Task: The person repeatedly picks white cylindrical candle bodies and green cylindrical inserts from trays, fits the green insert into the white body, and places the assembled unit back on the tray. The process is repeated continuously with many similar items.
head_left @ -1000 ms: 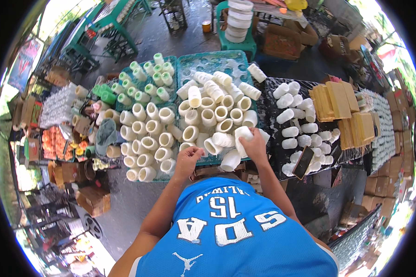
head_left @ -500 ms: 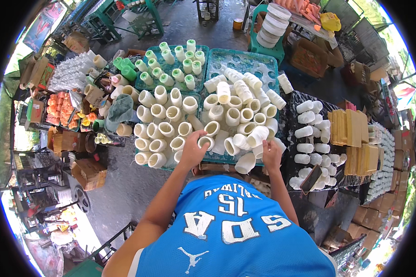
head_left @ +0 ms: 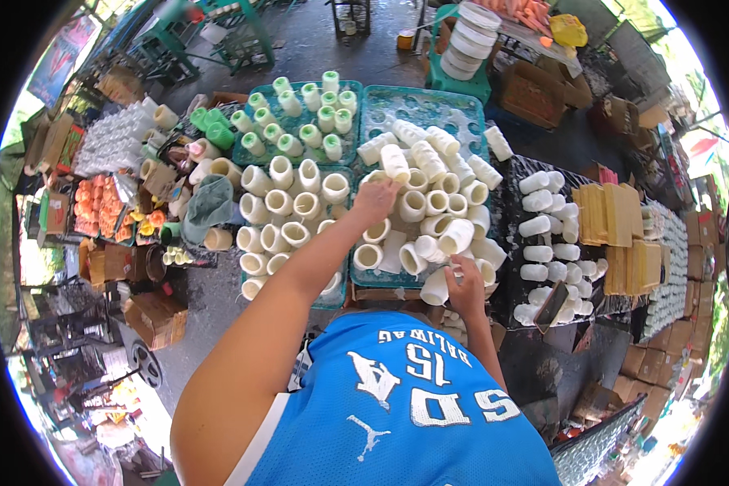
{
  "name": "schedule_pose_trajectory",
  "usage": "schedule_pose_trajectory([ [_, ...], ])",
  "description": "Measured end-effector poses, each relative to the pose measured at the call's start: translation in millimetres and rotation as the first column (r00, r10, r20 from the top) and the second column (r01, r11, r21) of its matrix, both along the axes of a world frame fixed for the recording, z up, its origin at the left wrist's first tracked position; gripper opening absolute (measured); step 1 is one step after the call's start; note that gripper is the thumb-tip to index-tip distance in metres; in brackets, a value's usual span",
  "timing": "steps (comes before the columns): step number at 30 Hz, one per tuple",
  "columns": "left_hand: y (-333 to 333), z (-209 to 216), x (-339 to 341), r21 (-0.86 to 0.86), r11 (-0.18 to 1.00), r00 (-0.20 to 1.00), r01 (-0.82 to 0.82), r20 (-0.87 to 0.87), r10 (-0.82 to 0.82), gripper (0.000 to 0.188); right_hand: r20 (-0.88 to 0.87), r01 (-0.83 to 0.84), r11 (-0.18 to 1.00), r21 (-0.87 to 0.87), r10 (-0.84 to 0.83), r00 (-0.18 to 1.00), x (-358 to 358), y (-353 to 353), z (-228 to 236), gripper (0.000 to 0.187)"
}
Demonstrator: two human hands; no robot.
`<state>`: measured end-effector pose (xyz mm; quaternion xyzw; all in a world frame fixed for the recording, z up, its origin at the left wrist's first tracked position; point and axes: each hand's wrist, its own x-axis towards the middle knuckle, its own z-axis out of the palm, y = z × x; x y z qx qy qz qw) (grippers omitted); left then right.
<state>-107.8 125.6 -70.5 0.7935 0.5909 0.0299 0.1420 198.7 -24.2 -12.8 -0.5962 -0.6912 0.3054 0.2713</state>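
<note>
My left hand (head_left: 377,201) reaches over the pile, its fingers closed at the lower end of a cream hollow cylinder (head_left: 394,160) that leans on others. Part of the grip is hidden behind the hand. At the pile's near right edge, my right hand (head_left: 466,288) is open with bent, parted fingers, beside a tilted cream cylinder (head_left: 435,287). Many similar thick-walled, rough-surfaced cylinders lie jumbled under and between both hands on a teal tray (head_left: 373,279). To the left, more cream cylinders (head_left: 280,202) stand upright with their hollow ends up, partly covered by my left forearm.
Behind, slimmer green-topped cylinders (head_left: 289,102) stand on another teal tray (head_left: 243,158). A holed teal tray (head_left: 429,101) lies under the pile's far end. On the right, a black-covered table (head_left: 514,243) bears white cylinders and yellow slabs (head_left: 603,215). Cardboard boxes (head_left: 155,316) sit at left.
My left hand has moved away from the near cylinders, farther into the pile, onto a leaning one. My right hand has dropped slightly nearer, its fingers spreading. The view has shifted slightly.
</note>
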Motion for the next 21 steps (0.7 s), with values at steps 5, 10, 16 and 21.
schedule_pose_trajectory([
  [5, -8.9, -18.0, -6.9, 0.016, 0.998, 0.992, -0.065, 0.111, 0.063, 0.067, 0.01, 0.025, 0.999, -0.029, -0.025, 1.0, -2.1, -22.3, -8.7, 0.029],
  [10, -37.4, 1.3, -29.3, -0.031, 0.989, 0.841, -0.148, 0.522, 0.142, 0.056, -0.046, 0.043, 0.997, -0.058, -0.046, 0.998, -4.5, -12.1, -7.6, 0.02],
  [16, -110.8, 48.6, -80.8, -0.245, 0.941, 0.713, -0.233, 0.615, 0.337, 0.049, -0.155, -0.078, 0.96, -0.267, 0.037, 0.987, -43.3, 30.1, 18.7, 0.027],
  [21, -187.7, 43.6, -127.3, -0.177, 0.889, 0.572, -0.422, 0.708, 0.413, 0.053, -0.126, -0.48, 0.877, 0.031, 0.48, 0.868, -147.2, 86.1, 43.3, 0.053],
])
